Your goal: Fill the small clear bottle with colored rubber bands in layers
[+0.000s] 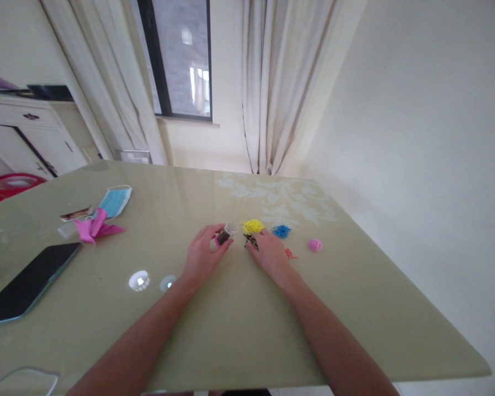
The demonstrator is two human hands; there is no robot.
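Observation:
My left hand (203,254) is closed around a small clear jar (231,228), tilted with its mouth toward the upper right. Dark bits lie inside the jar, and its lower end looks pink. My right hand (272,254) reaches down onto a small pile of black rubber bands (251,240), thumb and fingers closed on some of it. Just beyond its fingers lies a heap of yellow rubber bands (253,225). A blue heap (281,231) sits to the right, and a few orange-red bands (289,253) show partly behind this hand. Farther right rests a pink round piece (314,245).
On the table's left are a dark phone (33,280), a pink folded-paper piece (94,226) and a blue face mask (116,201). A white cable (25,370) lies at the near left. A wall (437,165) runs along the table's right side.

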